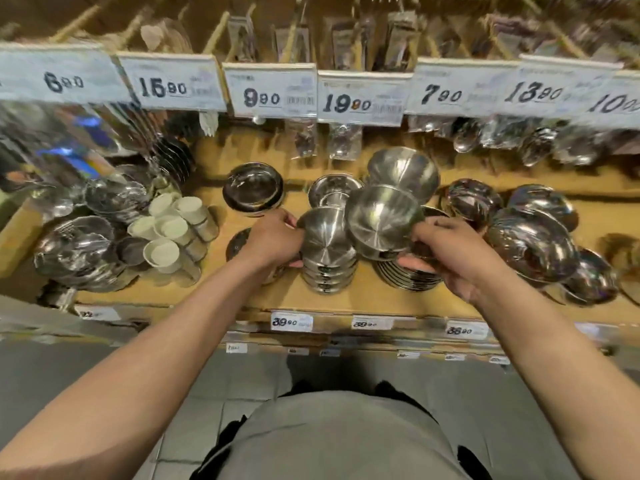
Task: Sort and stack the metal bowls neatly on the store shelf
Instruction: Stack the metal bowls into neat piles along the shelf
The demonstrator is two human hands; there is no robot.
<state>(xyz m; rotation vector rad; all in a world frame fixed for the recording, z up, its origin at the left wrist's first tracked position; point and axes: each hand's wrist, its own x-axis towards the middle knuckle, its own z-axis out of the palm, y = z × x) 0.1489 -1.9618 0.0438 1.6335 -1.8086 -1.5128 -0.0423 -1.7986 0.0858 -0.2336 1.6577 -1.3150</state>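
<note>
Taking the stack of upturned bowls (328, 258) as landmark: bare shelf (346, 299) board lies in front of it, open to the edge. To its left stand white cups (173, 226), to its right a plate stack (408, 275), and behind it more bowls (401, 171), close together. Price tags (360, 98) overhang above.

Bowls (327, 244) silver, brushed sheen; cups (162, 252) cream-white; shelf (367, 296) tan wood; price tags (272, 91) white, black numerals; floor (242, 375) grey tile.
</note>
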